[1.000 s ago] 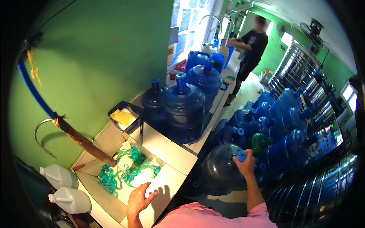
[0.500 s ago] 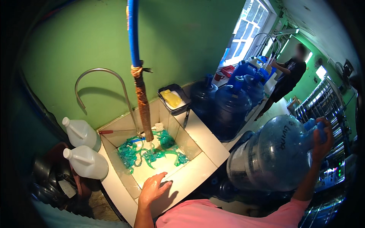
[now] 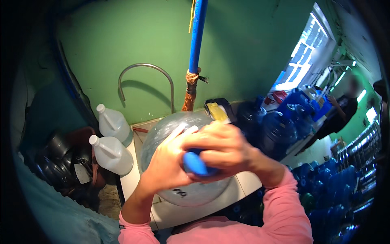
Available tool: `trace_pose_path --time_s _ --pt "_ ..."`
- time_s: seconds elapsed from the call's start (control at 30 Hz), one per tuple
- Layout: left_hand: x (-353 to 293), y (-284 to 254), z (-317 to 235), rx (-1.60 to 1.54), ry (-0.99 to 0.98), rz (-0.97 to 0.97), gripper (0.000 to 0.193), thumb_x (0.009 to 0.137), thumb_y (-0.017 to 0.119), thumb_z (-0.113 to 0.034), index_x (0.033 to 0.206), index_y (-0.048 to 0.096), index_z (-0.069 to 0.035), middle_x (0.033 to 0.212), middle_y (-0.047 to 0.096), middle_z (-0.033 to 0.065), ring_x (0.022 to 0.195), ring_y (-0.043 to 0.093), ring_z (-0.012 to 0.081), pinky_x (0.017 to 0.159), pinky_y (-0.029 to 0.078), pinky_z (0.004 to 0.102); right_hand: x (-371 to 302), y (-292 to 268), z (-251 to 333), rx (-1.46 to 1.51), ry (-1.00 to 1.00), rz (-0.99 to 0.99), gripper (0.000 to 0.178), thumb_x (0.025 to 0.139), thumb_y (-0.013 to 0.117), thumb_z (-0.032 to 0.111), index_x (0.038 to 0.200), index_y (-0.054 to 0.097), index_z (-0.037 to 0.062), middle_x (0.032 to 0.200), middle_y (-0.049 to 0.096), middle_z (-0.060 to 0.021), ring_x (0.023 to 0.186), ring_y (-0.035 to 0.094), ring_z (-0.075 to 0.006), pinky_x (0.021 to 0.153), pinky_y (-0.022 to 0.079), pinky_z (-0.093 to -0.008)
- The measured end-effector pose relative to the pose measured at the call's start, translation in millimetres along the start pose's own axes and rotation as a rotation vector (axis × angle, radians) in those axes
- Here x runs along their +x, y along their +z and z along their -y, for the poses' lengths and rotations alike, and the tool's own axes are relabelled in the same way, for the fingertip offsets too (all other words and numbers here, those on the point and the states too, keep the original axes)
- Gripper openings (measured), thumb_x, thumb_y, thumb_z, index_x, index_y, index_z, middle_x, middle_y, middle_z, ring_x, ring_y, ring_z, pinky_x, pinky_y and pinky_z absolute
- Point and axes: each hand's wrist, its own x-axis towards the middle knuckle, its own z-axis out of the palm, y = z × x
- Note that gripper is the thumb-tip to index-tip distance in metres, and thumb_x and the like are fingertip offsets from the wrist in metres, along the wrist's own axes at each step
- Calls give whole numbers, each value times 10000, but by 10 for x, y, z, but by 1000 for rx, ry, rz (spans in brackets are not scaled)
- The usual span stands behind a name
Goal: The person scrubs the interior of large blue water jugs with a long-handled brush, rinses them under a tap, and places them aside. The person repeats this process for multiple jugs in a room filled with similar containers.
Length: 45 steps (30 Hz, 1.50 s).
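Note:
A large clear-blue water jug (image 3: 205, 196) stands over the tiled sink counter (image 3: 248, 182), its neck pointing up toward me. My left hand (image 3: 165, 160) wraps the left side of the neck, fingers stretched along the jug's shoulder. From the right, my right hand (image 3: 228, 143) curls over the top of the neck. Between the two hands shows a blue cap or neck end (image 3: 197, 163); which of these it is I cannot tell. The jug's body hides the sink basin. Some motion blurs the fingers.
Two white jugs (image 3: 111, 156) stand left of the sink. Behind it are a curved metal spout (image 3: 147, 65), a hanging blue pipe (image 3: 198, 36) and a tray with a yellow cloth (image 3: 217, 110). Several blue jugs (image 3: 280, 128) crowd the right. A person (image 3: 343, 112) works farther back.
The jug has come from my right side to over the sink, carried by the neck. My left hand has left the sink edge and joined my right hand on it.

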Motion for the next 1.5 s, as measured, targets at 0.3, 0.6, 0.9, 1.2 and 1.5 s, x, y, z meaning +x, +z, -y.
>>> trace_pose_path --time_s 0.3,0.6,0.9,1.2,1.5 --pt "-787 1114 1943 -507 -501 37 463 618 855 -13 1025 640 -66 967 691 11 915 641 110 871 521 288 -1266 2467 -1465 704 1157 82 880 772 779 552 1395 406 54 1313 501 -146 1229 481 -293 1057 377 -419" --pt "-935 2078 2164 -242 -618 -533 685 567 883 -169 1185 606 -69 1152 634 116 1120 549 316 1017 405 471 -1554 2646 -899 555 884 125 380 878 667 376 990 656 14 936 688 -200 889 666 -329 814 523 -432" --pt "-781 2408 2244 -73 -752 -885 569 606 924 -237 1052 620 -57 1004 638 87 946 616 271 836 474 402 -2223 2059 -1960 504 684 8 505 795 662 257 1248 604 42 1324 560 -201 1303 471 -359 1118 343 -447" --pt "-1174 2235 2349 427 -426 -268 823 554 922 -448 1156 564 -16 1111 600 176 1086 556 372 959 428 485 -3171 1975 -3208 -75 1230 786 949 720 805 302 1519 311 164 1649 112 -121 1490 184 -399 1169 255 -547" --pt "-1181 2273 2322 389 -550 -261 916 584 913 -468 1274 536 1 1201 603 192 1151 537 398 1023 413 503 -2950 1739 -3205 520 1687 62 756 735 811 447 1280 565 -16 1231 649 -191 1117 651 -315 965 509 -425"
